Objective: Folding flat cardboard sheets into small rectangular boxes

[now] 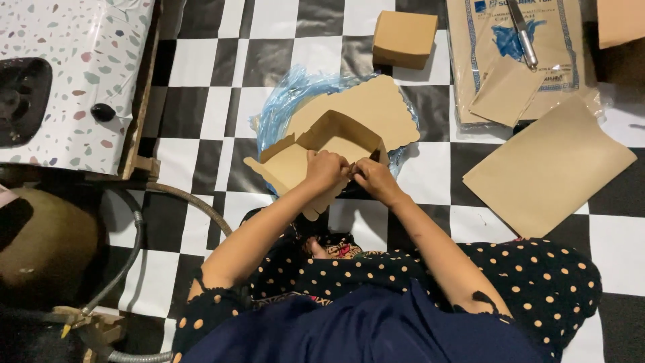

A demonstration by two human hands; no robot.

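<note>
Two hands, left hand (326,169) and right hand (373,179), both pinched on the near wall of one half-folded kraft cardboard box (336,138), scallop-edged, atop crinkled blue plastic bag (285,101). One finished box (404,38), two flat sheets (547,168), checkered floor (188,64).

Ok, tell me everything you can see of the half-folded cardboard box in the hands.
The cardboard box is plain brown card, partly folded: walls stand up around an open hollow, a scalloped lid flap lies back behind it, and a side flap splays out left. It sits on blue plastic wrap on the black-and-white checkered floor. The left hand and right hand pinch its near wall.
</note>
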